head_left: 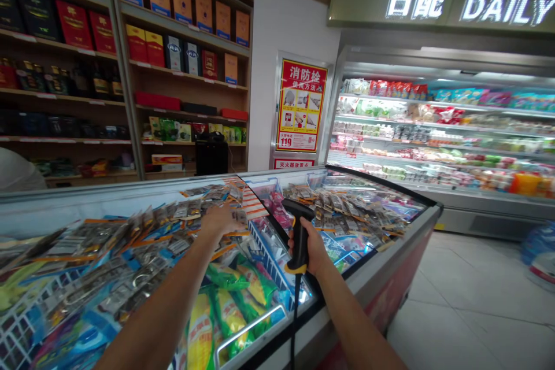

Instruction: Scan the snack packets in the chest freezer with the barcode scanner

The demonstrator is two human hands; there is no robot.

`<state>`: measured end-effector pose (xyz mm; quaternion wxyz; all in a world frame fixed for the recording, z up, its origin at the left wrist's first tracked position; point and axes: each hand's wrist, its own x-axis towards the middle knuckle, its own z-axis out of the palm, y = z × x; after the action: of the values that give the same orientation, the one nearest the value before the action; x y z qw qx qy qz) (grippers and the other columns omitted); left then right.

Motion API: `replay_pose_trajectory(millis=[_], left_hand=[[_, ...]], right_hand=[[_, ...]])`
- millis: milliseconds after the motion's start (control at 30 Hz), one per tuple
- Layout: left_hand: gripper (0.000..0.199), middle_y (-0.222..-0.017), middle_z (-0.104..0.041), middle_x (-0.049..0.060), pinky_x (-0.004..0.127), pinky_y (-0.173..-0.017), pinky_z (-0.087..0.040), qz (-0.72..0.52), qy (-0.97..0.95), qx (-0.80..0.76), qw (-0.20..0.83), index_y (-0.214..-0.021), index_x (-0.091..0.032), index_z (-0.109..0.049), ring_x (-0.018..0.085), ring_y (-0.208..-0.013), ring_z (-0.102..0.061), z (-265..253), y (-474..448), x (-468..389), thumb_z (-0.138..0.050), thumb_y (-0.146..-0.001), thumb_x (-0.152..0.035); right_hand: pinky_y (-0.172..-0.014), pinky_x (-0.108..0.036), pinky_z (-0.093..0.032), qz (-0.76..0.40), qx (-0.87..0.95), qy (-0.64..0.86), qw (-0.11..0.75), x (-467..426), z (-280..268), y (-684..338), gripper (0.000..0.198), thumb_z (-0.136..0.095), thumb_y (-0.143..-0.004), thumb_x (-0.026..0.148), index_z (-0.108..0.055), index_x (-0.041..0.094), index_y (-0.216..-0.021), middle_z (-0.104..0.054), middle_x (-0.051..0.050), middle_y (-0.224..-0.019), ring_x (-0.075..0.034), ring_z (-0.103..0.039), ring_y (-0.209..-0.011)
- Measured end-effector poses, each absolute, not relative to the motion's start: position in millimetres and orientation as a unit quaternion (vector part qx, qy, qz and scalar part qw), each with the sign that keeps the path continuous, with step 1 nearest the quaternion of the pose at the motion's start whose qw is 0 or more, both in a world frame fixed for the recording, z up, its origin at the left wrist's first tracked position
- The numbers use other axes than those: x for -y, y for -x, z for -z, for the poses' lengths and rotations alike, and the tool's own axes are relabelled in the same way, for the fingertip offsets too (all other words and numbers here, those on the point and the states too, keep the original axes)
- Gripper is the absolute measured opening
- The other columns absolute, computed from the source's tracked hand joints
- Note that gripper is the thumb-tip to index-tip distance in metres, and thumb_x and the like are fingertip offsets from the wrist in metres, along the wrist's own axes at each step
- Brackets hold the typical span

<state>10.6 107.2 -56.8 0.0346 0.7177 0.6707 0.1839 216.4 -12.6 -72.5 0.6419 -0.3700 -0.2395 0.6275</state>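
the right hand [313, 247] is wrapped tight around the handle of a black handheld barcode scanner with a yellow band at its base [298, 238], held upright above the near right part of a long glass-topped chest freezer [390, 254]. the scanner's head tilts toward the far left, over the glass, and a thin black cord [294, 324] hangs from its base down past the freezer's near rim.

the left hand [219, 221] is stretched out farther over the freezer, to the left of the scanner, palm down with the fingers spread flat on a layer of small clear hanging packets with orange and blue header cards [143, 243] that lie on top of the glass lid. it grips nothing; it rests on the packets. just right of that hand lies a white card with red stripes [251, 203].

under the glass, near the person, lie yellow and green bags of frozen corn [225, 306], beside a white wire divider [264, 254]. more of the same small packets cover the far right part of the lid [347, 214].

far behind the freezer, on the left, wooden shelves [130, 69] carry orange, red and dark boxes and bottles. a red and white fire hydrant notice [300, 105] hangs on the white wall between the shelves and a lit open chiller with rows of packaged foods [442, 139] on the right. above the chiller a glowing white sign reads "daily" [503, 8]. the floor at right is pale tile [477, 300].
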Motion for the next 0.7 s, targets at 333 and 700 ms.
replay_pose_trajectory(millis=[333, 700], left_hand=[[0.057, -0.105, -0.064, 0.005, 0.027, -0.075, -0.045, -0.387, -0.712, -0.553, 0.191, -0.120, -0.016, -0.046, 0.019, -0.091, -0.060, 64, -49, -116, -0.050, -0.063, -0.012], [0.047, -0.088, -0.068, 0.002, 0.030, -0.076, -0.046, -0.479, -0.654, -0.406, 0.421, -0.101, -0.013, -0.060, 0.020, -0.083, -0.061, 82, -71, -127, -0.052, -0.054, -0.014]], right_hand=[[-0.033, -0.021, -0.037, -0.612, 0.266, 0.370, 0.646, 13, 59, -218, 0.030, -0.053, -0.072, 0.043, -0.052, 0.015, -0.061, -0.054, 0.001, -0.047, -0.009, -0.047, -0.035], [-0.031, -0.020, -0.036, -0.627, 0.255, 0.364, 0.639, 18, 39, -233, 0.032, -0.051, -0.073, 0.044, -0.052, 0.015, -0.061, -0.051, 0.002, -0.045, -0.009, -0.046, -0.034]])
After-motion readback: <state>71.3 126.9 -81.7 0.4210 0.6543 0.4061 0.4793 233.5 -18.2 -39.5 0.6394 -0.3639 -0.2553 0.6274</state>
